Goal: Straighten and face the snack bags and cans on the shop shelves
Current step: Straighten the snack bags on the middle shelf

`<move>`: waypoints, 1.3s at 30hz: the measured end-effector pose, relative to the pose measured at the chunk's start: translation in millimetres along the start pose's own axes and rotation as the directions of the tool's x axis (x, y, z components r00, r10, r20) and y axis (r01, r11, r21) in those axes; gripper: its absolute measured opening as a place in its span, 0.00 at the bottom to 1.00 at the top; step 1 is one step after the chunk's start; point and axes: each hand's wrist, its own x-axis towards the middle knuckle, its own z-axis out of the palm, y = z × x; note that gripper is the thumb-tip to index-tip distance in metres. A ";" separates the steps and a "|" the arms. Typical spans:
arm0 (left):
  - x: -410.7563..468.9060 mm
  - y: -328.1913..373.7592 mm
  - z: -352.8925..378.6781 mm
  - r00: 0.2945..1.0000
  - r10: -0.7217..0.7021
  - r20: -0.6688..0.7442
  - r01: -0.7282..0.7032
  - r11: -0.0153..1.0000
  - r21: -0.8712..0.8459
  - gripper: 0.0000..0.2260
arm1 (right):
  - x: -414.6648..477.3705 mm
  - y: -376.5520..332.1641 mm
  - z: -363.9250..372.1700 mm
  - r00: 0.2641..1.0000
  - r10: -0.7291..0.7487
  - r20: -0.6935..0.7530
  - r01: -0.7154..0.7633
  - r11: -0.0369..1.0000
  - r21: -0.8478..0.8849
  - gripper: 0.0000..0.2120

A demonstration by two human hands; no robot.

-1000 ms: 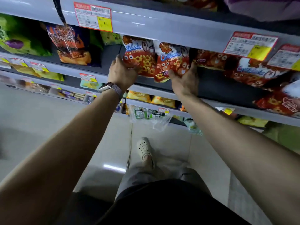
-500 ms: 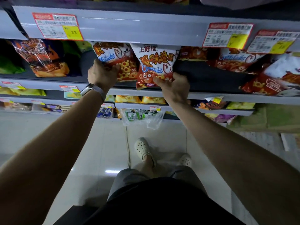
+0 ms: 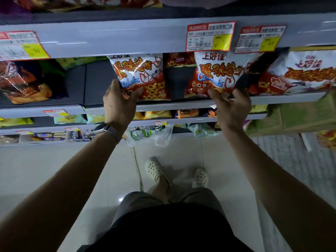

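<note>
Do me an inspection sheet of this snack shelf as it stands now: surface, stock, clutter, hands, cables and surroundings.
Surface: grey shelf, bare dark stretch left of the hands.
Job's things: left crab snack bag and right crab snack bag upright, fronts out, gap between them; orange bag at far left tilted.
Clutter: clear plastic bag hanging off a lower shelf.
Grips: left hand holds the left bag's lower corner; right hand pinches the right bag's bottom edge.
Cables: thin dark line on the floor, cable or tile joint, cannot tell.
Surroundings: price labels on the shelf above; tiled floor.
</note>
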 end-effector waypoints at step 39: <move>-48.1 96.0 64.2 0.925 0.028 0.380 -0.081 0.989 0.125 0.23 | -13.5 -4.4 -84.6 0.903 0.288 0.317 -0.149 0.905 -0.397 0.26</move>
